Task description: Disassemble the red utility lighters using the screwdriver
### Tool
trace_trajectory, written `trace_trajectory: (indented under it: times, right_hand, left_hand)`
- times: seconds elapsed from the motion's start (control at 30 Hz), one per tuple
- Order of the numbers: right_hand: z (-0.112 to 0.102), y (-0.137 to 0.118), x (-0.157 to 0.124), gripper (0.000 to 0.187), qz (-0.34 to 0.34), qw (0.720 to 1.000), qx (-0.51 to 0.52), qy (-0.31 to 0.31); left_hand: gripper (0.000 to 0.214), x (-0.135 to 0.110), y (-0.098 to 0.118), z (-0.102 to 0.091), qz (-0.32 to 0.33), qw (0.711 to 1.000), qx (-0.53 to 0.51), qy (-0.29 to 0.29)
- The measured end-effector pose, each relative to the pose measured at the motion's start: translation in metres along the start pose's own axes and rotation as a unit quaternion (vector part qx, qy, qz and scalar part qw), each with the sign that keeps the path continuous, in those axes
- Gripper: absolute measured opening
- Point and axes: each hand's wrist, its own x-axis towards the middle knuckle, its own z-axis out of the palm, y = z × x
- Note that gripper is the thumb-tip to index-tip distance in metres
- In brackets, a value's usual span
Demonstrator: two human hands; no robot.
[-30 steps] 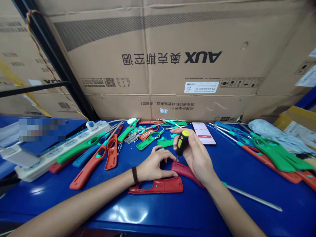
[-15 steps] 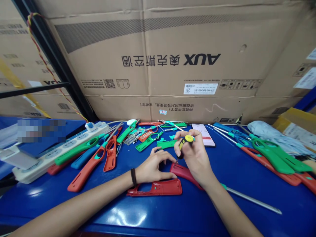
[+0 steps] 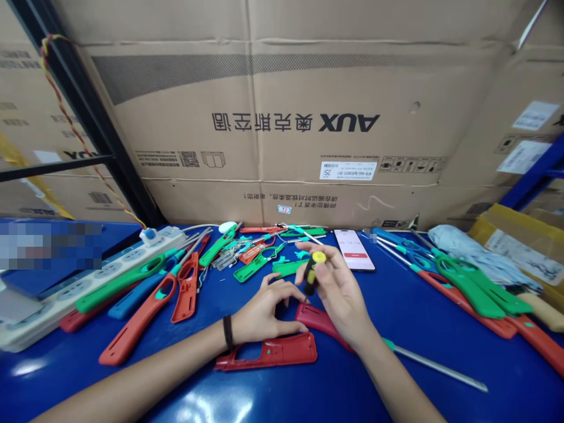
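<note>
My right hand (image 3: 341, 299) is closed around a short black and yellow screwdriver (image 3: 312, 279). Its shaft points down at the near-left end of a dark red utility lighter (image 3: 321, 321). That lighter lies on the blue table, with a metal tube (image 3: 440, 368) sticking out beyond my right wrist. My left hand (image 3: 264, 311) grips the same end of the lighter, thumb on the near side and fingers on the far side. Just below my left hand lies a loose red half-shell (image 3: 291, 350), inner face up. Whether the screwdriver tip sits in a screw is too small to tell.
Whole lighters (image 3: 141, 317) lie at the left beside a white power strip (image 3: 127, 258). Green shell pieces (image 3: 255, 267) and small parts are spread behind my hands, near a phone (image 3: 355, 249). More lighters (image 3: 473, 282) are piled at the right. A large cardboard box (image 3: 286, 76) stands behind.
The screwdriver handle stands more upright, its yellow end tipped back toward the left. My view has shifted slightly; both hands stay at the lighter's end.
</note>
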Motion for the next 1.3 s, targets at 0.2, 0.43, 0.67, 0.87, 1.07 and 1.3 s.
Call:
trace_trajectory:
  times: [0.2,0.43,0.67,0.87,1.07,1.3]
  right_hand:
    - [-0.0010,-0.0026,-0.0012,0.028,0.009,0.999,0.033,-0.005]
    - [-0.0011,-0.0010,-0.0013,0.022,-0.013,1.000,0.027,-0.007]
    - [-0.0001,-0.0017,-0.0034,0.013,0.006,0.999,-0.006,-0.037]
    - [0.0000,-0.0012,-0.0053,0.025,0.008,0.998,0.006,-0.063]
    - [-0.0003,-0.0022,-0.0053,0.018,-0.016,0.998,-0.005,-0.059]
    - [-0.0008,-0.0050,-0.0044,0.015,0.007,0.997,-0.012,-0.077]
  left_hand:
    - [0.040,-0.0010,-0.0005,0.0009,-0.002,1.000,0.005,0.003]
    - [0.039,-0.0002,-0.0001,0.0003,-0.003,1.000,0.008,0.000]
    - [0.040,-0.0004,-0.0019,0.0017,0.003,1.000,0.011,0.013]
    - [0.038,-0.0005,-0.0033,0.0029,0.008,1.000,0.009,0.020]
    - [0.036,-0.0010,-0.0039,0.0035,0.011,1.000,0.016,0.020]
    - [0.038,-0.0014,-0.0033,0.0034,0.008,1.000,0.009,0.027]
